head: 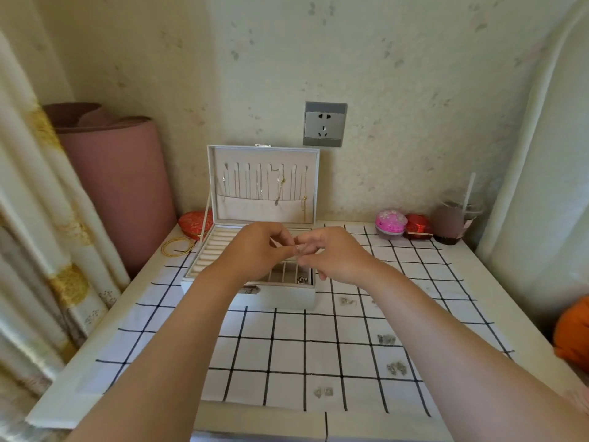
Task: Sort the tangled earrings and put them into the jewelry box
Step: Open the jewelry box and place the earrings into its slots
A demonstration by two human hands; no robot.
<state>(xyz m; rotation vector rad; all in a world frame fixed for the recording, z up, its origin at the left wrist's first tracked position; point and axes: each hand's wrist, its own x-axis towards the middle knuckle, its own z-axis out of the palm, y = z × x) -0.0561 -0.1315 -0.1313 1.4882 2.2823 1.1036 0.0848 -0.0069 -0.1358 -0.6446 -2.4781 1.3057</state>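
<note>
The white jewelry box [280,298] stands open at the back middle of the table, its lid upright with necklaces hanging inside. Above the box's compartments, my left hand [258,250] and my right hand [331,256] meet fingertip to fingertip and pinch a tiny silver earring [299,250] between them. An earring pair [301,279] lies in a front right compartment. Several small silver earring pairs lie on the checked cloth to the right: one pair [345,302] near the box, another [386,339], another [396,368], and square studs [323,392] near the front.
A gold bangle [177,247] and a red pouch [195,222] lie left of the box. A pink round box [390,224], a red box [418,227] and a drink cup with straw [452,223] stand at the back right. A pink rolled mat [118,186] leans at left.
</note>
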